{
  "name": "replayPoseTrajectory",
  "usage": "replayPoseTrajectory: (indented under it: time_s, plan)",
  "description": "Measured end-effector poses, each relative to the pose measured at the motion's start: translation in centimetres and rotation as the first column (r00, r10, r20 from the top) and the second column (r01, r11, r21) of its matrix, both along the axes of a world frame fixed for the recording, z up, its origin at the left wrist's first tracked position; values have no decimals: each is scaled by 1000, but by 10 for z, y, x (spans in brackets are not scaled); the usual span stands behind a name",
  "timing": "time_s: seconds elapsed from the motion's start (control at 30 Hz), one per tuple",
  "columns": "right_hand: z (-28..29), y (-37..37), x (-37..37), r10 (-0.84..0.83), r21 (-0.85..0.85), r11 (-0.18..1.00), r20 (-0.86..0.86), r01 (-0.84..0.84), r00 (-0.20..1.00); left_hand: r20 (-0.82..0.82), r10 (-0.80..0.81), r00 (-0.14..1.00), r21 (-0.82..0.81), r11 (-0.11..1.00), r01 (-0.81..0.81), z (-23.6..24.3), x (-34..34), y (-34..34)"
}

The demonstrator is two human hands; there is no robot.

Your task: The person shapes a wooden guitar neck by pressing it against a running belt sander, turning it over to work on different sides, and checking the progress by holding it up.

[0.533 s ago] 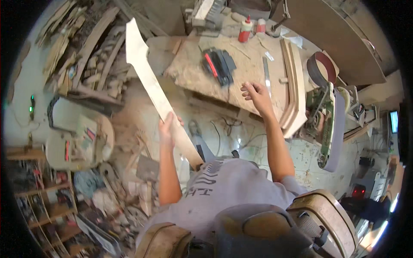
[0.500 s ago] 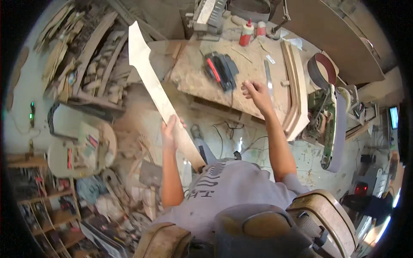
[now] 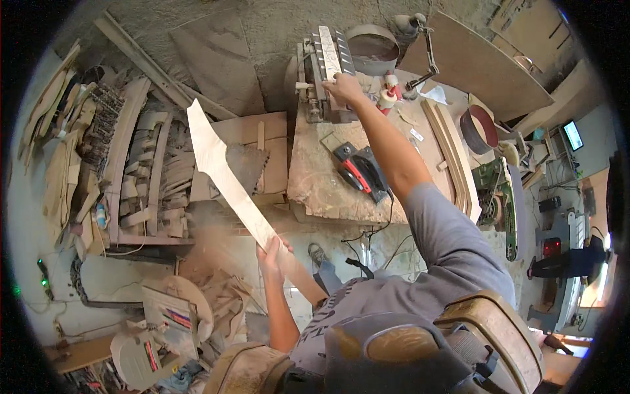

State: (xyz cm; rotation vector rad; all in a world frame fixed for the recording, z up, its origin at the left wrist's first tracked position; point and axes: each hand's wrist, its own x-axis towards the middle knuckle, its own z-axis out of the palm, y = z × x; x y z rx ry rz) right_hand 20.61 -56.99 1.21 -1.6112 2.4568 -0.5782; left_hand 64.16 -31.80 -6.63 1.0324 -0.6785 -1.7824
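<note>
My left hand [image 3: 273, 261] is closed around a long pale wooden guitar neck blank [image 3: 237, 190]. Its shaped headstock end points up and to the left, and the other end reaches back to my shirt. My right arm stretches across the workbench [image 3: 315, 177]. At the bench's far end, my right hand [image 3: 344, 90] has its fingers curled at the near end of a narrow light wooden strip [image 3: 328, 49] with dark marks. That strip lies on a slotted metal fixture [image 3: 344, 52]. A black and red power tool [image 3: 364, 174] rests on the bench below my right forearm.
Glue bottles [image 3: 387, 98] stand beside my right forearm. Long wooden pieces [image 3: 449, 151] line the bench's right side, near a round sanding belt [image 3: 479, 129] and a green belt sander [image 3: 502, 203]. Wood offcuts [image 3: 154, 177] fill a rack at left. A cable hangs off the bench's front.
My right hand has moved from above the middle of the bench to the wooden strip at the far end. My left hand still holds the neck blank. The view has shifted.
</note>
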Motion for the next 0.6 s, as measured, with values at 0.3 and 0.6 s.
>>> replayPoseTrajectory:
  time_s: [0.3,0.6]
  plan:
    - [-19,-63,3,-239,-24,971,-201,239,950,18,1,1000,41,999,-1,-5,33,-29]
    - [-26,-91,-1,-386,-129,921,-147,369,911,-28,-30,999,108,994,33,-28,38,-43]
